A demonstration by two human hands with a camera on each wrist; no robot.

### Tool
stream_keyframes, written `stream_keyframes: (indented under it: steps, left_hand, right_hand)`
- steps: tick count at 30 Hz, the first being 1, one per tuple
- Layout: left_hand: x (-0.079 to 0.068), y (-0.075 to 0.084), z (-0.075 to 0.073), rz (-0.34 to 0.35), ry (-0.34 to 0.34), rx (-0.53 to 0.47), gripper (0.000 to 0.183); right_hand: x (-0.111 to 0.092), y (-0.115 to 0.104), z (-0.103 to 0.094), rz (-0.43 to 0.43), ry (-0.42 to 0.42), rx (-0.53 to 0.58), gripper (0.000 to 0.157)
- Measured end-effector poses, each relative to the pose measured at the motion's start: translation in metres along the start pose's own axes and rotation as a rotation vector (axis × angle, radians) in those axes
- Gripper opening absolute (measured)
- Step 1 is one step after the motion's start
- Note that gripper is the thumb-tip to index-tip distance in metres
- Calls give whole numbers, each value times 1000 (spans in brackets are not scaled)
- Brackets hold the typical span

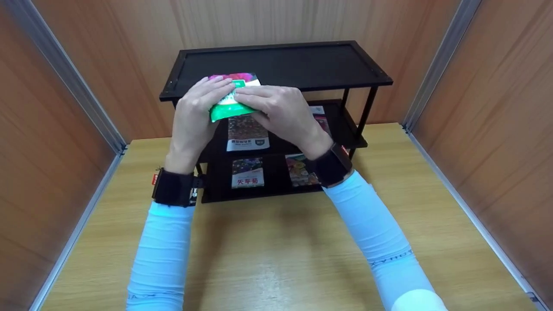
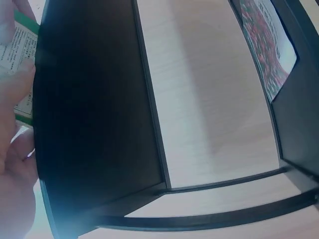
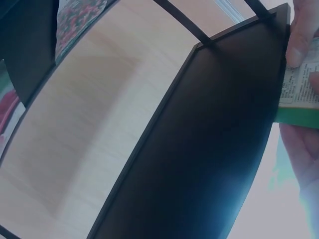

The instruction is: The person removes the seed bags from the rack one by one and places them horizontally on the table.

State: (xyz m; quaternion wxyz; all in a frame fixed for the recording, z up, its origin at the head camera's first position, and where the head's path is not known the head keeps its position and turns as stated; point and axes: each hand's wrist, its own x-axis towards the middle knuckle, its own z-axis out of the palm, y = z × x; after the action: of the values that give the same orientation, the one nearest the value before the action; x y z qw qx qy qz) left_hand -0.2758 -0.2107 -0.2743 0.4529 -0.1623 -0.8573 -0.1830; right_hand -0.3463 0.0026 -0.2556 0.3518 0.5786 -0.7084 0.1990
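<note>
Both hands hold one seed packet (image 1: pixel 229 112) at the front left edge of the black rack's top shelf (image 1: pixel 298 65). The packet has a bright green band along its near end and a pink flower picture at its far end. My left hand (image 1: pixel 196 110) grips its left side, fingers over the upper face. From the right, my right hand (image 1: pixel 285 110) pinches it, fingertips near its middle. Thumbs press the printed underside, as the left wrist view shows with the packet's back (image 2: pixel 22 47) and the right wrist view with its green edge (image 3: pixel 299 117).
On the middle shelf lie a flower packet (image 1: pixel 247 131) and another packet (image 1: pixel 319 112), partly behind the right hand. The bottom shelf holds a left packet (image 1: pixel 247 172) and a right packet (image 1: pixel 298 170). Wooden panels (image 1: pixel 488 73) enclose the rack's sides and back.
</note>
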Motion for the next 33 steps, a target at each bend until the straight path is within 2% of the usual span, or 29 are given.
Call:
stream_keyframes:
  steps: [15, 21, 26, 33]
  left_hand:
    - [-17, 24, 9, 89, 79, -21, 27]
    - [-34, 42, 13, 140, 160, -1, 24]
    - [-51, 53, 23, 174, 228, -19, 23]
    - [-73, 52, 42, 183, 216, -53, 28]
  right_hand:
    - [-35, -13, -9, -54, 137, -14, 30]
    - [-56, -24, -10, -75, 192, -3, 26]
    - [-75, -33, -10, -92, 244, 26, 24]
    - [-103, -37, 3, -43, 235, 40, 27]
